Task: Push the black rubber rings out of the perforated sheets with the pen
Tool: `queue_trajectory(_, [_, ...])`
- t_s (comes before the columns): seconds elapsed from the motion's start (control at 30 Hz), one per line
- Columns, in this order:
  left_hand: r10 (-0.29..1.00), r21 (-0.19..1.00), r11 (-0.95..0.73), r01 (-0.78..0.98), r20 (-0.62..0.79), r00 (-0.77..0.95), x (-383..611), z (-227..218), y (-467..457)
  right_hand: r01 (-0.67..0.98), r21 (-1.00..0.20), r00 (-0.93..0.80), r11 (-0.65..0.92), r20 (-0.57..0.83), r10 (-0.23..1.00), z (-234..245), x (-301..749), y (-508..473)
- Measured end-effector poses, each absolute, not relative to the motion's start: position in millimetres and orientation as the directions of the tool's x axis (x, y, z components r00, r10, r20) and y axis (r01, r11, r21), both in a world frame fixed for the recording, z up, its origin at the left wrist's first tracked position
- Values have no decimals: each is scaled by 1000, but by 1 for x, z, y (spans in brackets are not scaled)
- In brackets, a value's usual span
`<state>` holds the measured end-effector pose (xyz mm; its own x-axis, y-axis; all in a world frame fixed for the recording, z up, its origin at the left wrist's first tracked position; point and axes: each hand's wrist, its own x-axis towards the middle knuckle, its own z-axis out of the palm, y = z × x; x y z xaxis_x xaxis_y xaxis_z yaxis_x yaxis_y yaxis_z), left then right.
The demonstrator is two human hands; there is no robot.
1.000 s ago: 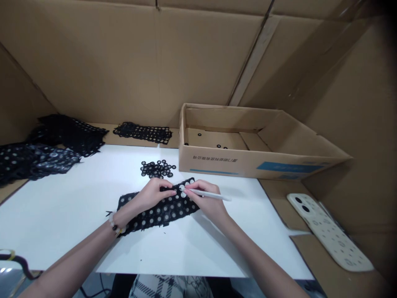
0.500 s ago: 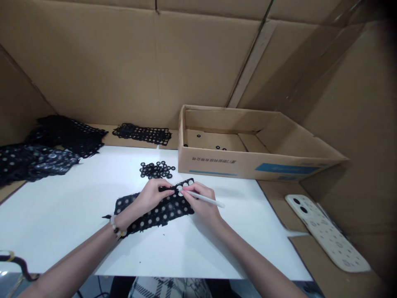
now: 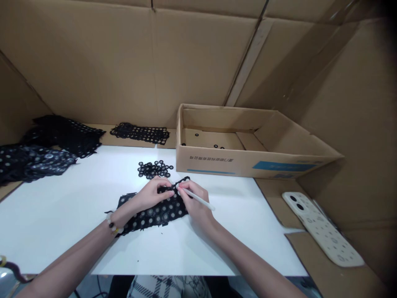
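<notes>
A black sheet (image 3: pixel 153 212) full of round holes lies on the white table (image 3: pixel 77 198) in front of me. My left hand (image 3: pixel 151 193) presses down on its upper edge with curled fingers. My right hand (image 3: pixel 194 200) grips a thin white stick (image 3: pixel 198 200) like a pen, its tip on the sheet's far corner right beside my left fingertips. A small heap of loose black rings (image 3: pixel 154 169) lies just beyond the sheet.
An open, shallow cardboard box (image 3: pixel 248 159) with a few rings inside stands at the back right. Stacks of black perforated sheets lie at the left (image 3: pixel 37 159) and back (image 3: pixel 139 133). A phone in a pale case (image 3: pixel 321 227) rests at the right. Cardboard walls enclose the table.
The sheet and both hands have shifted slightly left and nearer to me. The stick now stands steeper in my right hand, its tip still at the sheet's far corner.
</notes>
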<state>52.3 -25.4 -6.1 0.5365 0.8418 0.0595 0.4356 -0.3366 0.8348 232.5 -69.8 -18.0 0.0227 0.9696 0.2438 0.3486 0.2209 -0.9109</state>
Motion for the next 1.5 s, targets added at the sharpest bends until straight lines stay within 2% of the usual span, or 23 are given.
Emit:
queue_trajectory(0.17, [889, 738, -346, 580, 59, 454, 58, -4, -32, 346, -925, -58, 158, 147, 987, -16, 234, -68])
queue_trajectory(0.27, [896, 630, -411, 659, 147, 419, 60, -4, -35, 299, -934, -140, 195, 160, 977, -14, 235, -67])
queue_trajectory(0.43, [891, 449, -428, 784, 352, 285, 60, 1, -40, 244, -939, -127, 244, 219, 968, -15, 235, -68])
queue_trajectory(0.5, [885, 384, -433, 816, 352, 304, 60, 3, -41, 240, -934, -121, 265, 242, 963, -17, 235, -69])
queue_trajectory(0.57, [881, 343, -460, 819, 291, 373, 61, 3, -41, 259, -926, -114, 273, 252, 961, -19, 234, -69])
queue_trajectory(0.73, [857, 408, -515, 754, 226, 464, 64, -1, -43, 393, -897, -107, 201, 173, 979, -12, 234, -72])
queue_trajectory(0.83, [789, 396, -614, 683, 278, 548, 62, -2, -44, 423, -896, -56, 134, 122, 991, -7, 235, -73])
queue_trajectory(0.97, [710, 354, -704, 615, 367, 601, 56, -3, -40, 409, -904, -3, 127, 138, 990, -6, 235, -74])
queue_trajectory(1.03, [716, 411, -698, 586, 392, 577, 54, -5, -38, 400, -907, 1, 133, 146, 989, -7, 234, -74])
queue_trajectory(1.1, [751, 523, -657, 543, 398, 526, 54, -7, -36, 403, -907, 12, 126, 142, 990, -8, 234, -73])
queue_trajectory(1.2, [818, 672, -559, 485, 352, 456, 56, -10, -31, 409, -903, -1, 136, 148, 989, -6, 238, -69])
queue_trajectory(1.3, [850, 724, -492, 483, 280, 446, 56, -10, -27, 345, -922, -101, 175, 149, 984, 0, 248, -65])
queue_trajectory(1.37, [855, 722, -479, 499, 255, 452, 55, -9, -25, 287, -920, -175, 268, 224, 959, 7, 258, -63])
queue_trajectory(1.4, [855, 716, -480, 507, 253, 452, 54, -9, -25, 275, -895, -192, 351, 306, 932, 11, 263, -63])
queue_trajectory(1.5, [839, 690, -511, 512, 270, 473, 55, -7, -28, 342, -728, -229, 594, 549, 804, 18, 273, -63])
